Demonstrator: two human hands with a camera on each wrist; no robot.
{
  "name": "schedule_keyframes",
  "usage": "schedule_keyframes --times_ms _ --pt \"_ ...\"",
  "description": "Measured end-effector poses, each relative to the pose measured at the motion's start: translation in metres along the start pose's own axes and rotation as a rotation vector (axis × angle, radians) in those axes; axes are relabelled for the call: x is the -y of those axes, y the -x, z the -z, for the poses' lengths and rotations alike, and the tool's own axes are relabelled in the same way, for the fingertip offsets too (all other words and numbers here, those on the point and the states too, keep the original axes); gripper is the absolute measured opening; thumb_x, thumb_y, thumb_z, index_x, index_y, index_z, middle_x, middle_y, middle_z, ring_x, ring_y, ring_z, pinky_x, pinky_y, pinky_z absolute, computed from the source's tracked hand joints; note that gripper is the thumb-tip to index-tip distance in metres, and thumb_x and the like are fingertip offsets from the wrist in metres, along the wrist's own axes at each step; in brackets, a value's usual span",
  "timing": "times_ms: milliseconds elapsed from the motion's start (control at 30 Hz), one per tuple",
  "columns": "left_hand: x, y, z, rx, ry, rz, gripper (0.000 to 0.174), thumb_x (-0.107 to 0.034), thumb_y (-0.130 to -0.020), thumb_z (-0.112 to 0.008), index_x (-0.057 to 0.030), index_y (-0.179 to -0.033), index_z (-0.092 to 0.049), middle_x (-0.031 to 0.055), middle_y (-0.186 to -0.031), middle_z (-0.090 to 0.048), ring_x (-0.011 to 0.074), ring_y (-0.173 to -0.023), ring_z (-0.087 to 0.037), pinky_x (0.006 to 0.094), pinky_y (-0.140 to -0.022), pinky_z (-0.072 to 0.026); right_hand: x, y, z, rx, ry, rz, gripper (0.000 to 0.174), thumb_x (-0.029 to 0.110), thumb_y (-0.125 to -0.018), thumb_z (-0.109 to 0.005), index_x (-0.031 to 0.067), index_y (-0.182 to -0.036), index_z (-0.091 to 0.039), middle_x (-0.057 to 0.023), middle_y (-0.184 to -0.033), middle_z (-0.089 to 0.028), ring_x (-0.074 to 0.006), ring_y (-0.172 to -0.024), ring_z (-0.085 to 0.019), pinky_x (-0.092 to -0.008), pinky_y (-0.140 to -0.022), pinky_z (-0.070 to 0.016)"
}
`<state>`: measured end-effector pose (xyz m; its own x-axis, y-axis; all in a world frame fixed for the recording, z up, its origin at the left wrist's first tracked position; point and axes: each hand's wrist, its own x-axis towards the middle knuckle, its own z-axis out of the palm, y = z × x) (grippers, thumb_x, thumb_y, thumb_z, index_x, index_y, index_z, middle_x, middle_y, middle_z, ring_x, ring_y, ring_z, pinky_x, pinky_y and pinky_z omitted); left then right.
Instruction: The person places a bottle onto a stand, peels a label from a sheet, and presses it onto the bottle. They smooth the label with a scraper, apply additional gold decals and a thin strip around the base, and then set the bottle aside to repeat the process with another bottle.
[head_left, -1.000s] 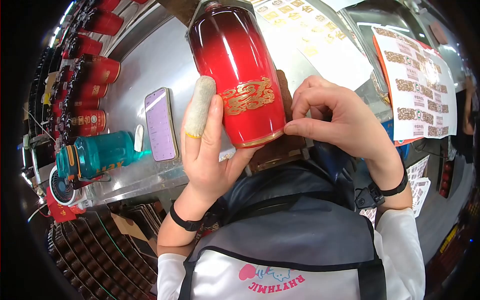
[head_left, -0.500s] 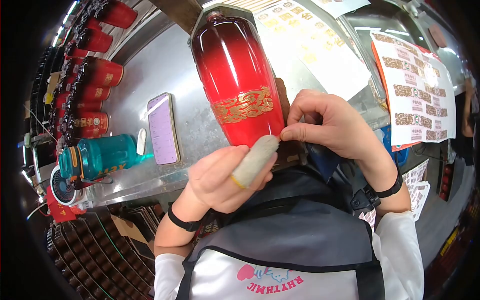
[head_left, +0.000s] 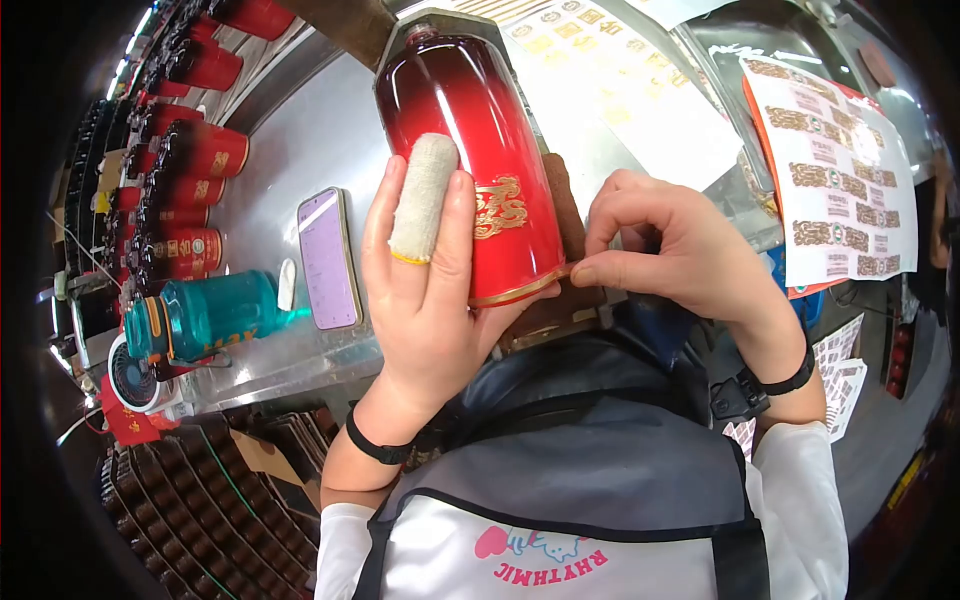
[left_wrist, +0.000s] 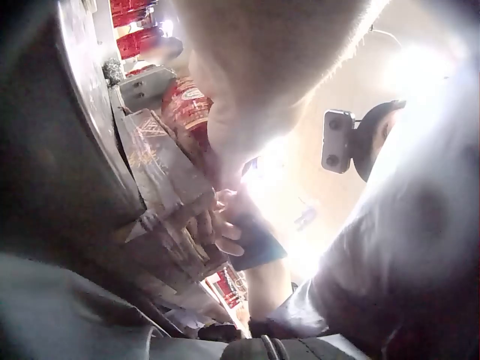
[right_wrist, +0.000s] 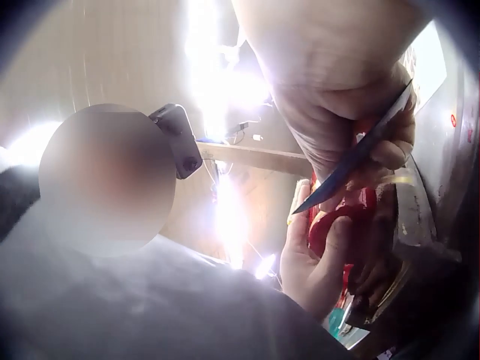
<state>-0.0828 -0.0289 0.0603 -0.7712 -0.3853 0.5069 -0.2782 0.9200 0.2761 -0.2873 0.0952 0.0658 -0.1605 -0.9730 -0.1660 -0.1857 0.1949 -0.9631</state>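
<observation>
A glossy red bottle (head_left: 515, 150), dark toward its neck, lies slanted with its gold-rimmed base toward the person. Gold scrollwork shows on its lower part. My left hand (head_left: 420, 310) holds it near the base, fingers along its left side and thumb under the base. A knitted finger cot (head_left: 425, 205) with a yellow hem covers one finger. My right hand (head_left: 670, 240) has curled fingers, its thumb tip right at the base's edge. In the right wrist view that hand grips a thin, dark blue flat piece (right_wrist: 356, 159). The left wrist view shows this piece (left_wrist: 259, 241) broadside.
A brown padded block (head_left: 565, 210) lies beneath the bottle. To the left are a phone (head_left: 330, 262), a teal water bottle (head_left: 215, 315), a small fan (head_left: 130, 375) and several red bottles (head_left: 205, 150). Printed decal sheets (head_left: 845, 180) hang at the right.
The left hand shifted across the base, then returned to the bottle's left side. The bottle has turned, its gold pattern moving right. The right hand stays near the base.
</observation>
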Motion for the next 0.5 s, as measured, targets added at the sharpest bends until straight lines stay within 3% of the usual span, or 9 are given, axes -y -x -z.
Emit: schedule_keyframes --times_ms 200,300,400,500 --pt "0.008 0.013 -0.003 -0.02 0.194 0.087 0.106 -0.036 -0.064 -0.092 0.0028 -0.148 -0.041 0.0267 -0.15 -0.042 0.0423 -0.133 -0.046 0.0477 -0.107 -0.0425 0.005 0.002 0.001 -0.003 -0.051 -0.041 0.019 0.018 -0.082 -0.082 0.0051 -0.083 -0.069 0.0006 -0.082 -0.053 -0.0071 -0.065 -0.046 -0.0237 -0.058 -0.0384" --pt "0.005 0.014 0.002 -0.008 0.197 0.129 0.111 -0.027 -0.06 -0.095 0.0039 -0.149 -0.038 0.0225 -0.15 -0.044 0.0363 -0.132 -0.051 0.0417 -0.109 -0.0436 0.003 0.001 -0.001 0.0 -0.04 -0.026 0.018 0.018 -0.082 -0.082 0.005 -0.083 -0.069 0.0006 -0.081 -0.052 -0.0071 -0.065 -0.045 -0.0237 -0.058 -0.0384" --pt "0.01 0.022 -0.003 -0.013 0.267 0.174 0.108 -0.033 -0.064 -0.093 0.0068 -0.148 -0.038 0.0281 -0.15 -0.042 0.0399 -0.132 -0.05 0.043 -0.106 -0.0452 0.002 -0.002 -0.003 0.007 -0.019 -0.013 0.018 0.018 -0.083 -0.082 0.0051 -0.083 -0.069 0.0006 -0.08 -0.052 -0.0073 -0.065 -0.045 -0.0239 -0.058 -0.0382" --pt "0.012 0.028 -0.006 -0.024 0.331 0.215 0.108 -0.031 -0.064 -0.094 0.0067 -0.148 -0.037 0.0273 -0.147 -0.045 0.0399 -0.13 -0.052 0.0425 -0.106 -0.0456 0.003 -0.003 -0.003 0.01 -0.005 -0.014 0.019 0.019 -0.083 -0.082 0.0049 -0.083 -0.069 0.0007 -0.079 -0.052 -0.0075 -0.065 -0.044 -0.0241 -0.058 -0.0379"
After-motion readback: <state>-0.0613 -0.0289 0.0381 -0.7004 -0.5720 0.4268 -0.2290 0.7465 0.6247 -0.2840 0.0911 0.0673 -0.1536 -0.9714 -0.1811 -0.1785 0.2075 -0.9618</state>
